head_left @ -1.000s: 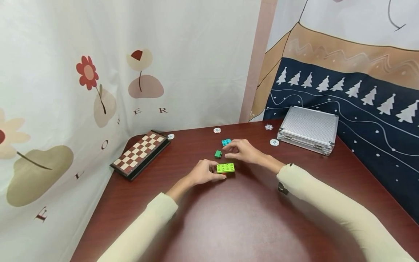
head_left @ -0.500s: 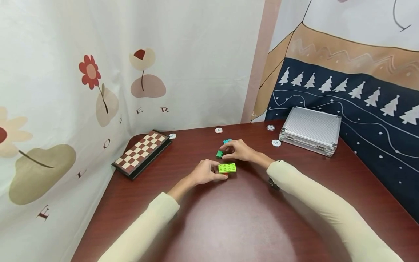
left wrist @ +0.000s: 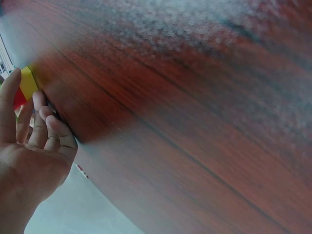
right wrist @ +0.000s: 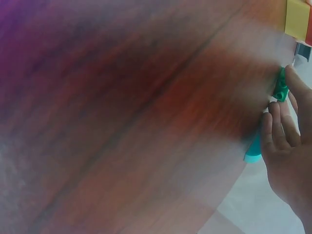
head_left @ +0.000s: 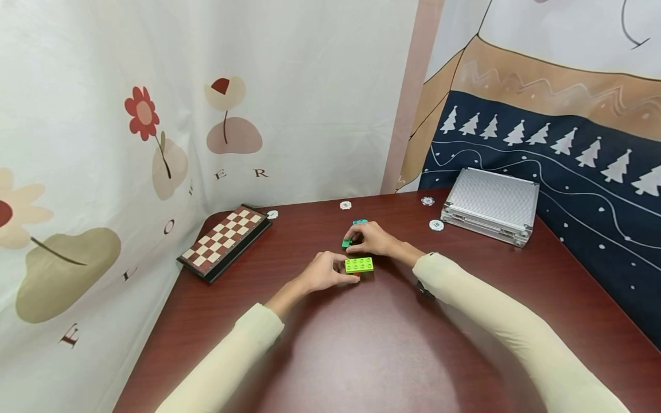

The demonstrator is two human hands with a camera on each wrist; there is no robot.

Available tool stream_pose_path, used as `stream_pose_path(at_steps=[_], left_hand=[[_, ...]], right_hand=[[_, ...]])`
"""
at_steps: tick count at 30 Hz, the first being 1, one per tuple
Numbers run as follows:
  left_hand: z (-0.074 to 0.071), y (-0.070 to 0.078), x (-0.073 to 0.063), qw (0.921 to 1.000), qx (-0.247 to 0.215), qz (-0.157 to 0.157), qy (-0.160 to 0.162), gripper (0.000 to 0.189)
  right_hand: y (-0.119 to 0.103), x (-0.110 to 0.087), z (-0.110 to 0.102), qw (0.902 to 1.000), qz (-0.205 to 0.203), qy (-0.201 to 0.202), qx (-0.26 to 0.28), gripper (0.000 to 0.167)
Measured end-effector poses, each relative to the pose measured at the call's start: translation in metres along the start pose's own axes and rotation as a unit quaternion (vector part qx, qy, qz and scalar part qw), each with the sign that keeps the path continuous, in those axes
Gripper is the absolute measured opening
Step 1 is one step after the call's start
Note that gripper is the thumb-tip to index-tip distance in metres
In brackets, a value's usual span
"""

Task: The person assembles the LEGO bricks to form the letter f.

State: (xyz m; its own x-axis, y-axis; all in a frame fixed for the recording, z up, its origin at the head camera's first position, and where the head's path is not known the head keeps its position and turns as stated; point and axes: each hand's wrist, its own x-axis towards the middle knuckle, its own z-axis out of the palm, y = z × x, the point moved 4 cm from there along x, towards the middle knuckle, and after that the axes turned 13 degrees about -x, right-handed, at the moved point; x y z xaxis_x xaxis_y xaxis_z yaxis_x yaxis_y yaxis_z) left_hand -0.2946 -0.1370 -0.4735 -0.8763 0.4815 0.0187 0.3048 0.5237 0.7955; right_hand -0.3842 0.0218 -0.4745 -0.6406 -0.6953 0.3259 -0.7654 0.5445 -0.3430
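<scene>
My left hand (head_left: pixel 321 272) holds a short stack of toy building bricks by its left side, thumb in front and fingers behind. On top of that stack is a lime green brick (head_left: pixel 358 264) with studs. Below it come a red brick (left wrist: pixel 19 99) and a yellow brick (left wrist: pixel 29 82), seen in the left wrist view. Just behind the stack, my right hand (head_left: pixel 376 238) pinches a small green brick (head_left: pixel 346 243) between thumb and fingers, low over the table. A turquoise brick (head_left: pixel 360 221) lies beyond the right hand, which partly hides it.
A folding chessboard (head_left: pixel 224 241) lies at the left edge of the dark red table (head_left: pixel 382 344). At the back right sits a silver case (head_left: pixel 490 201). Several poker chips (head_left: pixel 436 225) are scattered along the back. Printed curtains (head_left: pixel 320 103) hang close behind the table.
My right hand has moved left and closed its thumb and fingers on the small green brick, covering more of the turquoise one. The left hand stays on the stack.
</scene>
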Motion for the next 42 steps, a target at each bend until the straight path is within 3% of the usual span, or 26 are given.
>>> stream_pose_path(at_steps=[8, 19, 30, 42], left_hand=[[0.000, 0.000, 0.000, 0.9999, -0.012, -0.009, 0.001, 0.024], [0.002, -0.001, 0.002, 1.0000, -0.001, -0.007, 0.000, 0.024], [0.001, 0.001, 0.001, 1.0000, 0.003, -0.006, 0.003, 0.025], [0.002, 0.000, -0.001, 0.9999, 0.001, -0.012, 0.003, 0.025]], right_hand=[[0.004, -0.005, -0.004, 0.9999, 0.010, -0.012, -0.005, 0.019], [0.020, -0.032, -0.019, 0.9994, 0.026, -0.022, -0.002, 0.020], [0.023, -0.061, -0.035, 0.9996, 0.016, -0.024, 0.003, 0.021], [0.018, -0.072, -0.045, 0.9994, -0.007, -0.031, -0.010, 0.020]])
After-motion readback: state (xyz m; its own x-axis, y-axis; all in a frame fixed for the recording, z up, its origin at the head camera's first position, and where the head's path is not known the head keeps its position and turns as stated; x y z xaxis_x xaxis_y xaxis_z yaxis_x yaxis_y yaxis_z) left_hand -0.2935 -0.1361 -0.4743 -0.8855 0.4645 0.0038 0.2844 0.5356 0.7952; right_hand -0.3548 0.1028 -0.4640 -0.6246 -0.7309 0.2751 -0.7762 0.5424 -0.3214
